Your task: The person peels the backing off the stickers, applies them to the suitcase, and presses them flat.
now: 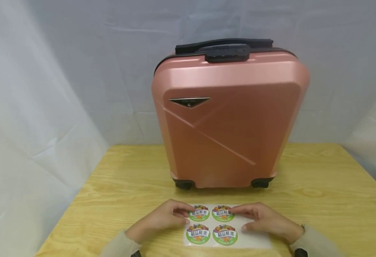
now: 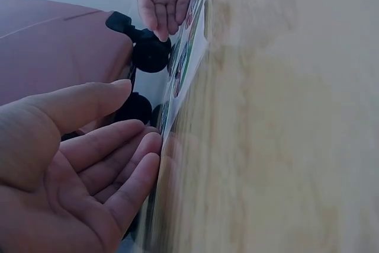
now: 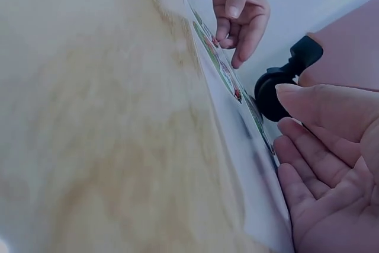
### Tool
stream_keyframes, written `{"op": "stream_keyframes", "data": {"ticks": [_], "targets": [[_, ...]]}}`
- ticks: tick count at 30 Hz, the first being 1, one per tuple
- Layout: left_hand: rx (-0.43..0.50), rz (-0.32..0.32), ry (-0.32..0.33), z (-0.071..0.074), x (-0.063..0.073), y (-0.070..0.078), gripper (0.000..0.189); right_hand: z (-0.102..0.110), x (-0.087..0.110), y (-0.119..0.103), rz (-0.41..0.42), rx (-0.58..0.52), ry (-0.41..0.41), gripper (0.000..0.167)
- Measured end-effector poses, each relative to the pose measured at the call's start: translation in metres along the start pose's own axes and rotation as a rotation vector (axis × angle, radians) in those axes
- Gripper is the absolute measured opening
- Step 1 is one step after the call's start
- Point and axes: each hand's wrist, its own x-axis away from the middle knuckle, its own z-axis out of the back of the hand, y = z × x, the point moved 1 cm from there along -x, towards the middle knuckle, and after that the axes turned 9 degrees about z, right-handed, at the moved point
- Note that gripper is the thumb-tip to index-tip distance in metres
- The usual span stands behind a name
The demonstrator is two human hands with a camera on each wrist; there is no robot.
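Note:
A white sticker sheet (image 1: 254,241) with round fruit-label stickers (image 1: 225,235) lies flat near the table's front edge. My left hand (image 1: 164,218) rests at the sheet's left edge, fingertips at the upper left sticker (image 1: 199,213). At the right, my right hand (image 1: 266,220) has its fingertips beside the upper right sticker (image 1: 223,213). In the left wrist view the left hand (image 2: 89,164) shows relaxed fingers with nothing between them and the thumb. Likewise, the right hand (image 3: 331,164) in the right wrist view has loosely bent fingers, holding nothing, low by the sheet (image 3: 249,176).
A pink hard-shell suitcase (image 1: 232,125) stands upright behind the sheet, with a black top handle (image 1: 226,44) and black wheels (image 1: 184,184). The wooden table (image 1: 120,185) is bordered by white cloth (image 1: 46,107) at the back and sides.

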Motion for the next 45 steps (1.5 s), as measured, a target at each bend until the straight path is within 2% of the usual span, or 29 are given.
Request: {"op": "stream_keyframes", "data": {"ticks": [4, 7, 12, 17, 25, 32, 38, 41, 45], "targets": [[0.0, -0.003, 0.009, 0.003, 0.005, 0.001, 0.035, -0.004, -0.005, 0.0, 0.048, -0.003, 0.004, 0.045], [-0.038, -0.013, 0.031, 0.002, 0.005, 0.004, 0.034, -0.006, -0.005, -0.004, 0.076, 0.061, 0.063, 0.043], [-0.117, -0.087, 0.068, -0.006, 0.0, 0.015, 0.034, -0.007, -0.006, -0.012, -0.014, 0.291, 0.226, 0.044], [-0.085, -0.121, 0.05, -0.016, -0.007, 0.025, 0.036, -0.007, -0.01, -0.012, -0.075, 0.406, 0.293, 0.044], [0.03, -0.105, 0.011, -0.027, -0.015, 0.031, 0.036, -0.005, -0.01, -0.013, -0.072, 0.523, 0.291, 0.044], [0.058, -0.1, 0.009, -0.033, -0.018, 0.032, 0.035, -0.005, -0.011, -0.012, -0.045, 0.645, 0.249, 0.048], [0.053, -0.087, 0.005, -0.035, -0.019, 0.033, 0.036, -0.003, -0.009, -0.007, -0.002, 0.717, 0.258, 0.047], [0.053, -0.069, 0.012, -0.036, -0.02, 0.033, 0.035, -0.002, -0.009, -0.006, 0.029, 0.716, 0.252, 0.046], [0.06, -0.059, 0.02, -0.037, -0.02, 0.033, 0.035, -0.001, -0.009, -0.006, 0.008, 0.618, 0.243, 0.045]]}}
